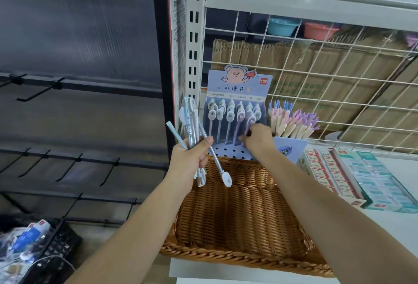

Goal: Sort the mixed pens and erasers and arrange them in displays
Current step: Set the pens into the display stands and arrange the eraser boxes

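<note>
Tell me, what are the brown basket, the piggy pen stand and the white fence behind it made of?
The basket looks like woven wicker or rattan, matte brown: you can see braided strands and a plaited rim. The piggy pen stand seems printed cardboard, smooth, with a flat cut-out top. The fence looks like white-coated metal wire, thin crossing rods.

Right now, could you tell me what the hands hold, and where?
Left hand grips a bundle of pens mid-barrel; right hand pinches a purple pen low down.
</note>
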